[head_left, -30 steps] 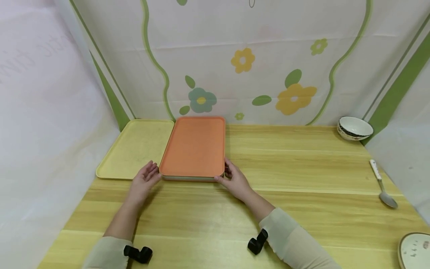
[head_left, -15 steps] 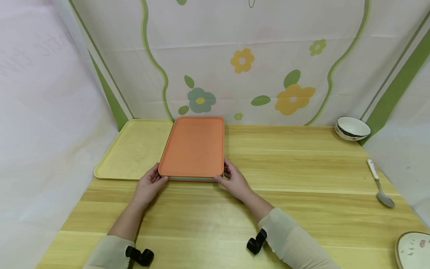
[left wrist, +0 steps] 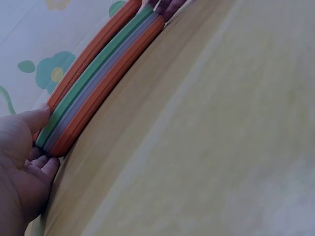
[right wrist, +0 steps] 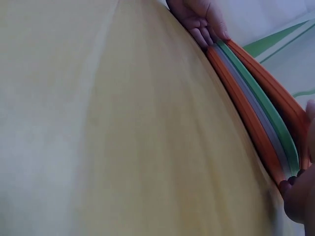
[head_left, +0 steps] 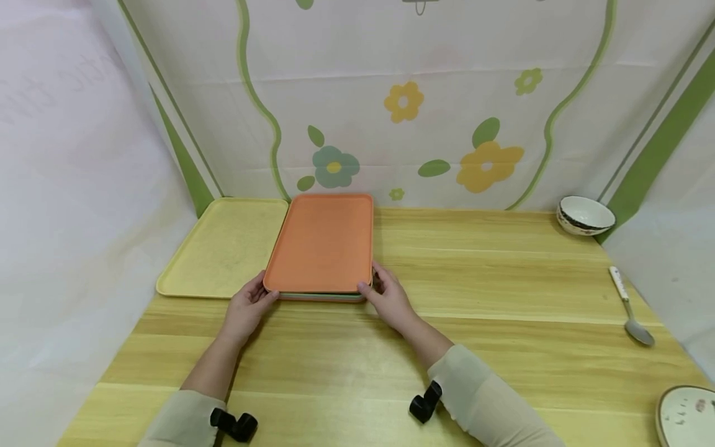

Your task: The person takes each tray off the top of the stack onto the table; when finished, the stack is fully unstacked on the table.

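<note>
orange, rectangular, plastic-looking tray [head_left: 323, 242]: twelve o'clock, topmost on stacked green, grey and orange trays [left wrist: 98, 76]; near edge parted, apparently not yet fully separated. left hand [head_left: 244, 310], seven o'clock, right hand [head_left: 391, 303], five: fingers gripping its corners. yellow rectangular tray [head_left: 229, 245]: nine o'clock.

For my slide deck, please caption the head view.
Left hand and right hand grip the near corners of an orange-topped tray stack beside a yellow tray.

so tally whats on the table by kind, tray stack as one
Stack of orange, green and greyish rectangular trays: 1
Yellow rectangular tray: 1
White dark-banded bowl: 1
White-handled metal spoon: 1
White round brown-rimmed dish: 1
Total: 5
</note>
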{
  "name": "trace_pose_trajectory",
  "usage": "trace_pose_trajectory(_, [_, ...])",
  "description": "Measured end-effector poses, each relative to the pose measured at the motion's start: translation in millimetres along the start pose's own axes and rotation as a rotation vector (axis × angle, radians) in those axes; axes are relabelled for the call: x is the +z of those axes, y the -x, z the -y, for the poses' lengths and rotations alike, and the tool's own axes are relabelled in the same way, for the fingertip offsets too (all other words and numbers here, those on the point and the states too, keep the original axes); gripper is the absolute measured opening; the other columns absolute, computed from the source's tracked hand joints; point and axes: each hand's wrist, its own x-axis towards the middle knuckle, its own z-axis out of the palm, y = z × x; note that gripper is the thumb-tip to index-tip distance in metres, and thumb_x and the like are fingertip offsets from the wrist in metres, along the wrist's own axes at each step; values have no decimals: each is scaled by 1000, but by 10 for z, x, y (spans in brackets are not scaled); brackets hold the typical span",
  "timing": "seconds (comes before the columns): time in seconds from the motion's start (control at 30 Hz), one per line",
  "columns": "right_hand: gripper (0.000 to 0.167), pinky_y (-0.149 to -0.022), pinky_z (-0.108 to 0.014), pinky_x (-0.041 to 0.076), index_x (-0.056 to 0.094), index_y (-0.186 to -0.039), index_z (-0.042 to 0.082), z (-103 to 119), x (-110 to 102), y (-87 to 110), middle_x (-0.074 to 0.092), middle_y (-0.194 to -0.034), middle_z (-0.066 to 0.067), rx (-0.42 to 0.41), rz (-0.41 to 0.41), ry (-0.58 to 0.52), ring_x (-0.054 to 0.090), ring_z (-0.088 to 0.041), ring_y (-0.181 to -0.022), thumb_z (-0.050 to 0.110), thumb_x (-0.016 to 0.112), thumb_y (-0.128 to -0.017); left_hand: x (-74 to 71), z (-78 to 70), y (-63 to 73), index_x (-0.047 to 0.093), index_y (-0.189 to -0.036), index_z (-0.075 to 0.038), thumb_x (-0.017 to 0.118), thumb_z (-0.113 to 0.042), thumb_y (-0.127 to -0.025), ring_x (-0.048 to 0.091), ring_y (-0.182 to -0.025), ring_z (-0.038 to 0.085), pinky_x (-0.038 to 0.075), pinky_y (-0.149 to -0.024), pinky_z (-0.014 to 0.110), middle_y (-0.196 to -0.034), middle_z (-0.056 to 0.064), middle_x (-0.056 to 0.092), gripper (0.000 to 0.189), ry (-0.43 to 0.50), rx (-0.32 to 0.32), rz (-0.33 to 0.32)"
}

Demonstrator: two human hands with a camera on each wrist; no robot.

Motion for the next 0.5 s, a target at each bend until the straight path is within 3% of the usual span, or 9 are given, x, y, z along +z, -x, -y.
trace_pose_trajectory(0.13, [67, -99, -42, 53, 32, -154, 15, 72, 3, -20, 44, -141, -16, -3, -49, -7, 53, -30, -121, 39, 59, -97, 3, -9, 6, 19, -155, 1, 60, -16, -99, 28, -147, 31, 37, -92, -4, -159, 22, 26, 71, 18, -7, -1])
trace_pose_trajectory(0.27, [64, -81, -31, 58, 30, -154, 10, 143, 8, -58, 59, -118, -17, -3, -25, -166, 62, -19, -95, 24, 59, -99, 1, -20, 11, 19, -155, 0, 59, -17, -99, 27, -148, 31, 38, -91, -4, -159, 21, 26, 71, 36, -20, 1])
trace_pose_trajectory(0.37, [64, -82, -31, 61, 22, -156, 9, 180, 14, -80, 65, -103, -13, 31, 35, -345, 66, -14, -87, 11, 55, -101, 1, -23, 14, 19, -155, -1, 59, -18, -99, 27, -148, 30, 39, -93, -2, -159, 21, 26, 71, 37, -30, 2])
trace_pose_trajectory(0.5, [68, -89, -31, 59, 14, -158, 14, 202, 12, -88, 59, -89, -1, 87, 87, -480, 63, -10, -86, 4, 51, -101, 8, -19, 14, 20, -156, -2, 60, -20, -99, 27, -148, 29, 39, -101, 3, -160, 19, 26, 72, 28, -48, 2])
